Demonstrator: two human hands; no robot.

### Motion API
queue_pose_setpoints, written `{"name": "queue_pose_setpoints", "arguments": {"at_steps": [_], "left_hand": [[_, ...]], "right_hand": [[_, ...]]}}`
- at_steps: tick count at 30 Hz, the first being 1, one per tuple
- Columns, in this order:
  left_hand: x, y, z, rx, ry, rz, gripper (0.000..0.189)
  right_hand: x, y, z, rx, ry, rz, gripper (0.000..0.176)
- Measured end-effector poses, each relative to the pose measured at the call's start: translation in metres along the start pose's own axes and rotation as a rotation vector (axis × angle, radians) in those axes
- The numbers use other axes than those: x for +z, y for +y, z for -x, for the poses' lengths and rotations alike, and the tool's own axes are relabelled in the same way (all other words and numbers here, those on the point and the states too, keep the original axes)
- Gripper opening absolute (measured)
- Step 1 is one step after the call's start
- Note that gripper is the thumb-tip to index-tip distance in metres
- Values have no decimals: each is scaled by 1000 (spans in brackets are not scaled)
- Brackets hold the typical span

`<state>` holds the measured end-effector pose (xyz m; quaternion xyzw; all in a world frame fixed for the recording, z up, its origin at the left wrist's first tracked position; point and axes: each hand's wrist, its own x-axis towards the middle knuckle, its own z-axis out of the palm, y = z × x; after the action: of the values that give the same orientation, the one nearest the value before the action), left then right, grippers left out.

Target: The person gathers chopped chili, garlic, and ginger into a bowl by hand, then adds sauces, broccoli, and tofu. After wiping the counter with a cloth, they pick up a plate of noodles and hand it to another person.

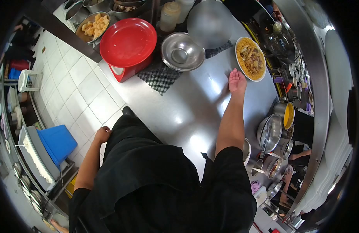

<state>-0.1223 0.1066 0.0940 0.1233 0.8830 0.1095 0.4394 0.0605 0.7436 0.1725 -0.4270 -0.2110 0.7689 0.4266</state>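
Observation:
My right hand is stretched out over the steel counter, palm up and open. Its fingertips are right at the near left rim of an oval white plate, and nothing lies in the palm. Thin yellow noodles cover the plate, topped with pieces in brown sauce. Down at my side, beside the dark apron, hangs my left hand. Its fingers are loosely curled, with nothing showing in them.
Red plates sit on a red container left of a steel bowl. Squeeze bottles stand behind. Steel bowls and sauce pots line the right side. A blue bin stands left. Other people's arms show far right.

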Motion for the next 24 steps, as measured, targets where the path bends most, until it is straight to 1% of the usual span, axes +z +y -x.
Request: {"name": "queue_pose_setpoints", "arguments": {"at_steps": [3,8,10,14,17,19,22,24], "left_hand": [[-1,-1,-4,13,-3,-15,27],[-6,6,-3,32,5,-35,27],[-9,10,-2,-6,-21,-1,28],[-6,6,-5,-26,-30,13,28],[-5,5,-5,20,2,-28,29],[-7,9,-3,-11,-30,-20,28],[-6,8,-2,-8,-28,-5,29],[-3,4,-4,29,-2,-40,29]], "right_hand": [[2,-1,4,2,5,-2,17],[0,-1,2,10,-19,-17,18],[-1,-1,1,15,-26,-25,19],[1,-1,3,10,-18,-18,17],[2,-1,5,11,-4,-22,15],[3,-1,5,11,-3,-23,15],[0,-1,3,7,-8,-23,14],[0,0,1,4,-17,-20,22]]}}
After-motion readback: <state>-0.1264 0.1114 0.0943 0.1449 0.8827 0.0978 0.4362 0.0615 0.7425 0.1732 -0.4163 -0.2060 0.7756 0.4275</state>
